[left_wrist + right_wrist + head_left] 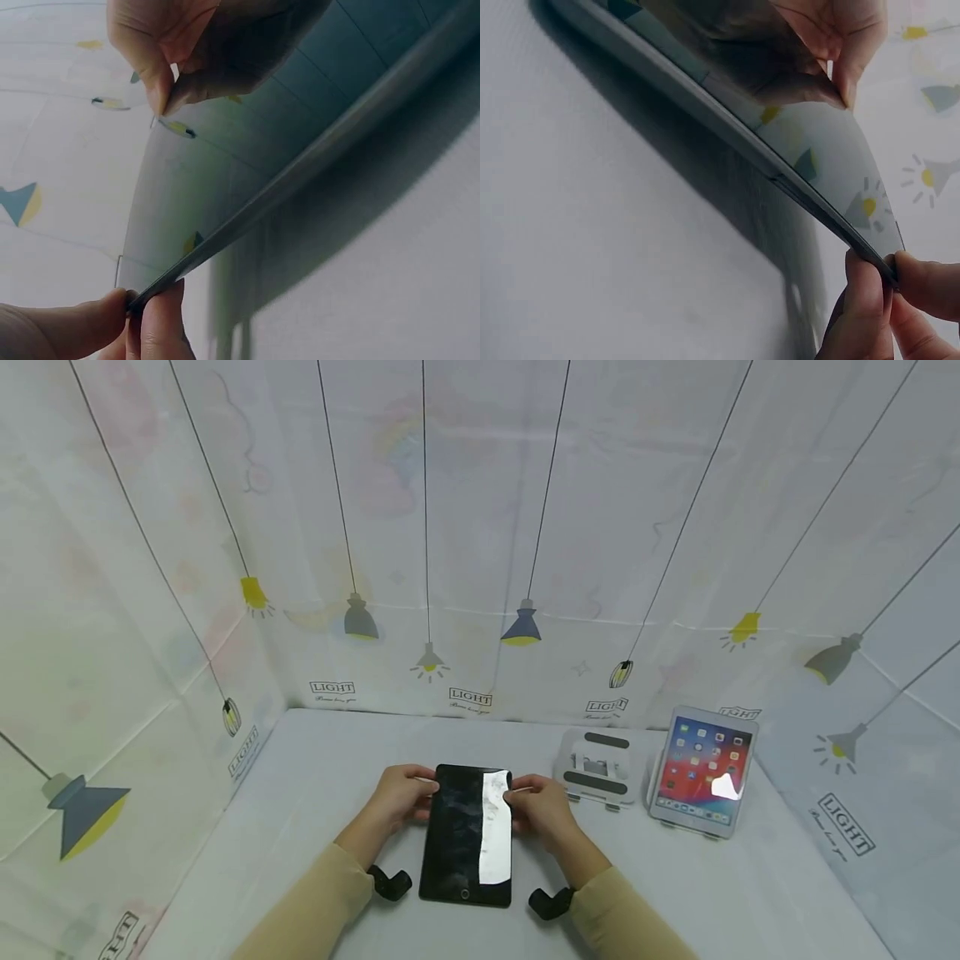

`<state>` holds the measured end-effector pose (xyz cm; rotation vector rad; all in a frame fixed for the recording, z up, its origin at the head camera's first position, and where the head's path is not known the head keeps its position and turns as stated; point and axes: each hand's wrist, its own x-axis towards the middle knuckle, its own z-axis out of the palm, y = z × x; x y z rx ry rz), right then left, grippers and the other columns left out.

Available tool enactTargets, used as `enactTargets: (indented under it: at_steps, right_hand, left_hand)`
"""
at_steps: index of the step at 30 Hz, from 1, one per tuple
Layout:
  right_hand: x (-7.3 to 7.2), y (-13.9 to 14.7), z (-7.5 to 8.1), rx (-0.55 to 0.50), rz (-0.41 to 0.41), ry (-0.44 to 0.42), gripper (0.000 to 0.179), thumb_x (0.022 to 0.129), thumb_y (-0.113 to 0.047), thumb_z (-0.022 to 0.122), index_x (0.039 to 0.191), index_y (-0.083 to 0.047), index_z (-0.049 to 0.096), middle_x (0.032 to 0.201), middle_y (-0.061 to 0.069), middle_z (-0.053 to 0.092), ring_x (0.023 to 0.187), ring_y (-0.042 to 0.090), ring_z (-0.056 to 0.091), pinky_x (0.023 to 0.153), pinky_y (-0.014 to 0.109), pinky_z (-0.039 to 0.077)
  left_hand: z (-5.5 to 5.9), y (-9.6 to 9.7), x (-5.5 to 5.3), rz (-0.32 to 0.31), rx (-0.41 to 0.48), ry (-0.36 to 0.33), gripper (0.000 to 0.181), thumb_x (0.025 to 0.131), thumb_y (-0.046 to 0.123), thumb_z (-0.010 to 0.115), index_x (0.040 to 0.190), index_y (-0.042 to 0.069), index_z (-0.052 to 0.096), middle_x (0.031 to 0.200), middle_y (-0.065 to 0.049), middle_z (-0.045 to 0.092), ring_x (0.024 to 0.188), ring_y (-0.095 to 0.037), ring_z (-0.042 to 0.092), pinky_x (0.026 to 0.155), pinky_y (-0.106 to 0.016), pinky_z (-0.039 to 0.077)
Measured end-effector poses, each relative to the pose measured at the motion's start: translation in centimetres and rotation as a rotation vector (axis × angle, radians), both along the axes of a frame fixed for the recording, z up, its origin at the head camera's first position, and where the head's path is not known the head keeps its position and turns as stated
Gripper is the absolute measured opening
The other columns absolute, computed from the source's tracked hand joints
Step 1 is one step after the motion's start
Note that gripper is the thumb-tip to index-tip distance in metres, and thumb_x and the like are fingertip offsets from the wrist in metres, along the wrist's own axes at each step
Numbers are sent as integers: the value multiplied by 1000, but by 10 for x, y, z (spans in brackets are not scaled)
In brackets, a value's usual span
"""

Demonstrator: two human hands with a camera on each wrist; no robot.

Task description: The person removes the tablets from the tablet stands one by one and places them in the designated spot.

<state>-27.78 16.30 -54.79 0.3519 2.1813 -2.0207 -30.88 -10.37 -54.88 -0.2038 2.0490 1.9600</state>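
Note:
A black tablet (453, 835) with a round home button at its near end is in the middle of the head view. A bright white reflection covers part of its dark screen. My left hand (402, 795) pinches its left edge near the far corner, thumb on the screen side and fingers beneath. On the opposite edge my right hand (542, 807) pinches it likewise. Both wrist views show the tablet (247, 210) tilted, its far end off the white surface and a shadow below. The fingers (862, 300) of my right hand curl under the edge.
To the right, a silver-framed tablet (702, 772) with a lit screen of app icons leans on a stand. Beside it lies a flat white stand (595, 766) with dark grey pads. A lamp-patterned cloth (480, 527) hangs behind the white table (330, 752).

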Motion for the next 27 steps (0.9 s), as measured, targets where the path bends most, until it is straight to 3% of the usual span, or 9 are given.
enactTargets:
  at_steps: [15, 27]
  right_hand:
    - [4, -10, -4, -24, 49, -21, 25, 92, -4, 81, 115, 0, 73, 87, 4, 76, 68, 15, 73, 54, 29, 63]
    - [10, -9, 1, -42, 75, -45, 32, 96, 1, 72, 127, 1, 71, 99, 10, 77, 76, 16, 76, 65, 35, 68]
  left_hand:
    - [2, -14, 9, 31, -32, -38, 26, 96, 3, 74, 122, 2, 74, 89, -9, 78, 70, -16, 71, 52, -27, 59]
    - [5, -22, 12, 18, -26, -62, 23, 95, 0, 73, 118, 0, 74, 87, -8, 77, 71, -17, 71, 55, -30, 63]
